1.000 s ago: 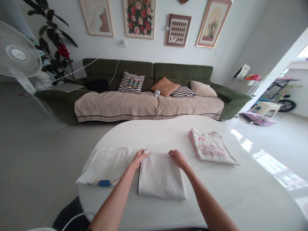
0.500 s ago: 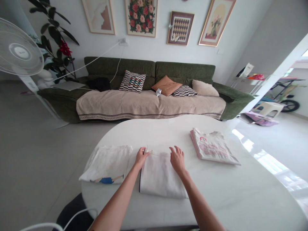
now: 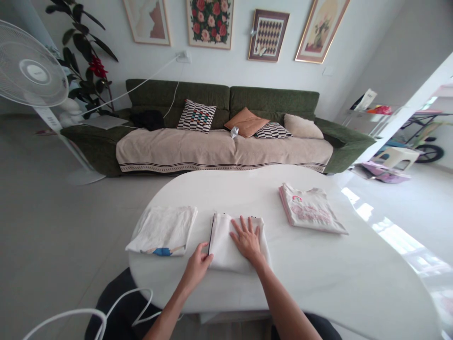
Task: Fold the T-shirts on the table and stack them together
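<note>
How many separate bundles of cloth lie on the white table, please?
3: the white cloth under the right hand, a blue-printed cloth to its left, and a pink-printed bundle to its right. Further pieces may be hidden in the folds.

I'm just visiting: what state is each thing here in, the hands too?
Middle white cloth: folded, lying on the table
Left white cloth: folded, lying flat
Stack of shirts: folded
Right hand: fingers spread, on the middle cloth
Left hand: at the middle cloth's left edge; grip unclear
Fan: upright; can't tell if running
Sofa: seat covered by a beige throw
</note>
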The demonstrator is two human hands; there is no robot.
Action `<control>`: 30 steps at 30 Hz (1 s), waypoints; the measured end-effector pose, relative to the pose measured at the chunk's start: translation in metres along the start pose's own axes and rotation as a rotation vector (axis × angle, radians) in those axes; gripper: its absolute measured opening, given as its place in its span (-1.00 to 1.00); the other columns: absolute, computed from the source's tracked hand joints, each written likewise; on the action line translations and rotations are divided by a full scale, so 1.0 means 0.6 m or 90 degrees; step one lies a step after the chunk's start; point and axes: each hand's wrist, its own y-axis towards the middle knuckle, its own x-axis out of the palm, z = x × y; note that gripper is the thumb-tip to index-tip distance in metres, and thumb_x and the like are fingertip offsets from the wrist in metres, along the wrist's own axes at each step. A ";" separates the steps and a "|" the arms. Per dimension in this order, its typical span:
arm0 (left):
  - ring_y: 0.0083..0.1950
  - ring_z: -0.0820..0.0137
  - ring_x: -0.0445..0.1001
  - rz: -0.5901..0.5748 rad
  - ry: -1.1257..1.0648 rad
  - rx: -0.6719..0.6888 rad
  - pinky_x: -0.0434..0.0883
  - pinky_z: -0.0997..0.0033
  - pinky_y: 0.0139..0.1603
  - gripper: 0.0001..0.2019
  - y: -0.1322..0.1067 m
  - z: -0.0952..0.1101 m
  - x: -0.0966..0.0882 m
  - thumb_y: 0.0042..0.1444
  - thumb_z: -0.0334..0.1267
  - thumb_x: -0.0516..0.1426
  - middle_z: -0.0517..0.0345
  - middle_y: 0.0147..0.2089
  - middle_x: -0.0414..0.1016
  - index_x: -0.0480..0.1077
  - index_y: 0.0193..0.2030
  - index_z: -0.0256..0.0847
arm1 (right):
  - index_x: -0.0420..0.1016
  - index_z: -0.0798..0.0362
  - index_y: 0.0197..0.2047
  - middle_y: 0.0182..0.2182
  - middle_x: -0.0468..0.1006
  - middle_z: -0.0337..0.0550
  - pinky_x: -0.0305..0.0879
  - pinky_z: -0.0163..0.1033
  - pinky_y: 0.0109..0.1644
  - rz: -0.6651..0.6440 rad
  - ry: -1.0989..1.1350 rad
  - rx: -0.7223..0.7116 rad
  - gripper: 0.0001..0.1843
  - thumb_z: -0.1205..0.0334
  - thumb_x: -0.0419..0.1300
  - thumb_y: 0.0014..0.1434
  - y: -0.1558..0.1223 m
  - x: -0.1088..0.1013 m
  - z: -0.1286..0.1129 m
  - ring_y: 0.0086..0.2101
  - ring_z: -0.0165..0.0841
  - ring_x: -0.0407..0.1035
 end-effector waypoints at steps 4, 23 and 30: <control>-0.56 0.50 0.24 -0.002 0.034 0.074 0.16 0.53 -0.49 -0.63 -0.012 0.006 -0.003 -0.01 -0.16 0.01 0.39 -0.62 0.19 0.20 -0.05 -0.24 | -0.15 -0.29 0.24 0.28 -0.22 -0.27 -0.42 0.27 0.14 -0.001 0.000 -0.001 -0.44 -0.15 -0.23 0.19 -0.002 -0.001 0.000 0.22 -0.09 -0.47; 0.29 0.13 -0.08 0.087 0.559 0.284 0.03 -0.09 0.16 -0.51 0.119 0.021 0.100 0.18 -0.07 -0.14 -0.03 0.31 -0.06 0.04 0.23 -0.14 | -0.29 0.09 0.29 0.28 -0.29 -0.05 -0.36 0.11 0.20 0.006 0.023 0.009 -0.32 -0.07 -0.25 0.20 0.003 0.008 0.017 0.23 -0.20 -0.43; 0.30 0.19 -0.10 0.168 0.517 0.202 0.00 0.13 0.21 -0.55 0.141 0.006 0.089 0.17 -0.25 -0.14 -0.02 0.27 0.04 0.08 0.21 -0.20 | -0.29 0.12 0.29 0.28 -0.27 -0.07 -0.20 0.07 0.18 0.004 0.044 0.193 -0.39 0.03 -0.34 0.24 0.018 0.008 0.058 0.23 -0.26 -0.40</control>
